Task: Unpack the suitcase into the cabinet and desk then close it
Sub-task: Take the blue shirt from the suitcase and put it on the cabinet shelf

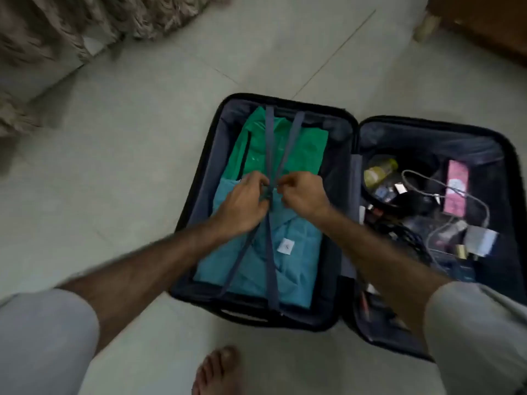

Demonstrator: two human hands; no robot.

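Note:
A dark suitcase (199,178) lies open flat on the tiled floor. Its left half holds a folded green shirt (299,143) above a folded teal shirt (296,252), crossed by grey straps (271,266) that meet at a buckle in the middle. My left hand (242,203) and my right hand (305,195) both pinch the straps at that buckle. The right half holds loose small things: a yellowish jar (379,171), a pink box (456,192), a white cable (467,195) and several dark items.
A shaggy beige throw (57,38) hangs over furniture at the upper left. A wooden furniture leg (427,24) stands at the upper right. My bare foot (219,372) rests on the floor just below the suitcase.

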